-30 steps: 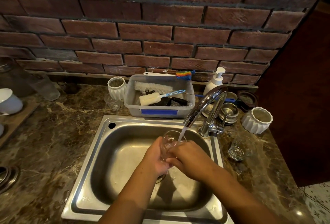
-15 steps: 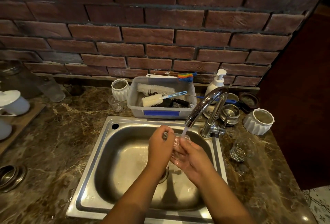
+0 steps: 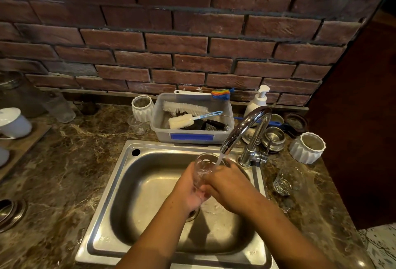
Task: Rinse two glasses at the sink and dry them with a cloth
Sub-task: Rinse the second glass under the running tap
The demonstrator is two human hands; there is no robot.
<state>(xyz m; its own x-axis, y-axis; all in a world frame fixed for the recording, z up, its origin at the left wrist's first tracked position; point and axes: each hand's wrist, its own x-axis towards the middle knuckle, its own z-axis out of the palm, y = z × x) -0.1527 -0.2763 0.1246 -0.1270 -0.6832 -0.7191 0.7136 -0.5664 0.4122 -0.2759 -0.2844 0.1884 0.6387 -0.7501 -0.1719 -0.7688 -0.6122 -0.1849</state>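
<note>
Glass in hand: you hold the glass (image 3: 203, 165) tilted over the sink (image 3: 162, 146), with its mouth up under the water (image 3: 219, 159) running from the tap (image 3: 244, 127).
Left hand: your left hand (image 3: 188, 191) grips the lower part, fingers curled round it.
Right hand: your right hand (image 3: 229, 185) wraps the side nearer the tap, fingers curled over the wall.
How it will handle: probably light and stiff, with thin, clear walls. It is wet, so expect it to be slippery, and it would likely chip against the steel basin or the spout.
Where to hold: low round the body with the whole hand, not by the rim.
Second glass: the second glass (image 3: 288, 179) stands upright on the counter (image 3: 64, 172) just right of the sink, apart from both hands. Its lower part looks patterned.
Surfaces: the sink is brushed steel with rounded corners, the counter is polished brown veined stone, and the tap is a curved chrome arch.
Cloth: none shows here, so you will have to find one before drying.
</note>
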